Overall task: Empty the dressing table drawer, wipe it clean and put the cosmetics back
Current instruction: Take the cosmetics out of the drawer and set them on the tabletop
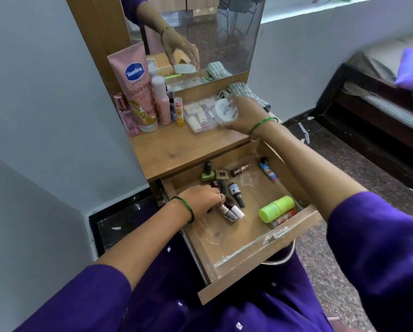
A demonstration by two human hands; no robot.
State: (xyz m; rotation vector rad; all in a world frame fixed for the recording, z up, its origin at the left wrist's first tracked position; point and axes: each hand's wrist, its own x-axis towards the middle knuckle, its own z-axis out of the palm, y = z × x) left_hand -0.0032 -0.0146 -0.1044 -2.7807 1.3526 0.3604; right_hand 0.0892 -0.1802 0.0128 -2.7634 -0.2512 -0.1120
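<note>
The wooden drawer (256,262) is pulled out below the dressing table top (176,149). Inside it lie several nail polish bottles (235,192), a lime-green capped container (276,208) and a blue tube (267,172). My left hand (200,200) reaches into the drawer's left side, fingers closed around small bottles there. My right hand (244,113) holds a round white jar (224,111) above the table top, over a clear plastic organiser box (200,116).
A pink Vaseline tube (136,87), a pink bottle (161,101) and small sticks stand at the table's left back. A checked cloth (246,92) lies by the mirror (200,32). A bed (380,92) is at right, a grey wall at left.
</note>
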